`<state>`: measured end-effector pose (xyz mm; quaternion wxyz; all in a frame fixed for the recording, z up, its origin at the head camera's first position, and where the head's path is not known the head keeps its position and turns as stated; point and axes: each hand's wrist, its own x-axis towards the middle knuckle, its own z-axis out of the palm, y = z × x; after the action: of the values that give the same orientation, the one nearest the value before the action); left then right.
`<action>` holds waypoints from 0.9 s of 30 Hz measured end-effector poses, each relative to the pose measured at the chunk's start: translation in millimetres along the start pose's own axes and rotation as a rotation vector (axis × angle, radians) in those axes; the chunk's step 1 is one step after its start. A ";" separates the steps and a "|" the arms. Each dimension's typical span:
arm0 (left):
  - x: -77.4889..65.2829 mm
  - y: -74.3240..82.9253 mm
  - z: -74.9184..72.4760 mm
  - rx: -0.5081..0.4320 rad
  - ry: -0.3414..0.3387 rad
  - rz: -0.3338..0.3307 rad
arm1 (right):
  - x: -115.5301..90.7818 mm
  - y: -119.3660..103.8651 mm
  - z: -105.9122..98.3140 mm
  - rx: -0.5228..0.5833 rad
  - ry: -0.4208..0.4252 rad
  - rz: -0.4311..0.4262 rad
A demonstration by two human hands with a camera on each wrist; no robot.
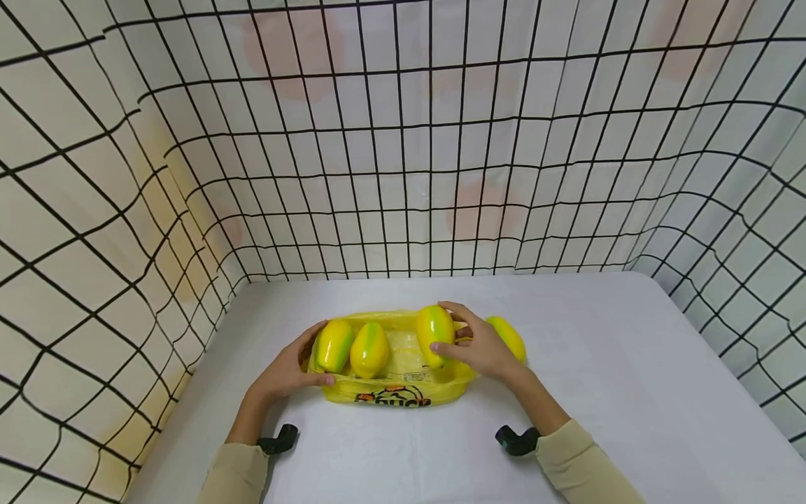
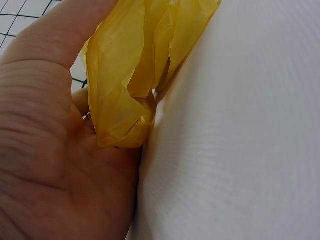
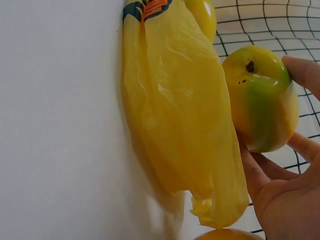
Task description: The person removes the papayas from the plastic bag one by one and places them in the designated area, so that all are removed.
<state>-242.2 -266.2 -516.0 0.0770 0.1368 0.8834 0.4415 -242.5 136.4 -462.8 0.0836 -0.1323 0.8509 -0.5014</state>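
Note:
A yellow plastic bag with dark lettering lies on its side, its mouth spread wide. My left hand grips the bag's left end, thumb along the front edge and fingers behind; the left wrist view shows the crumpled plastic against the palm. Inside that end sit two glossy yellow-green mangoes, one at the far left and one beside it. With thumb and fingers my right hand holds another mango upright over the bag's right part. A further mango rests just behind the right hand.
The white table extends around the bag on every side. Black wire mesh backed by pale cloth rises along the back and both sides. Black curved wrist mounts stick out near both sleeves.

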 end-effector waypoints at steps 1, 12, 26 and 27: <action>0.0 -0.3 -0.1 0.001 0.001 0.000 | -0.7 -0.2 -1.4 0.002 0.000 0.000; -0.8 0.9 0.2 -0.016 -0.002 -0.006 | -8.4 -0.1 -21.1 0.051 -0.004 0.016; 0.6 -2.4 -1.4 -0.011 -0.003 0.011 | -19.9 6.9 -44.6 0.040 0.027 -0.035; 0.6 -2.6 -1.5 -0.010 -0.003 0.013 | -21.4 6.6 -46.3 0.041 0.028 -0.035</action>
<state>-243.6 -268.6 -517.2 0.0764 0.1429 0.8801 0.4462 -235.9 184.5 -446.0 0.0656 -0.1381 0.8390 -0.5222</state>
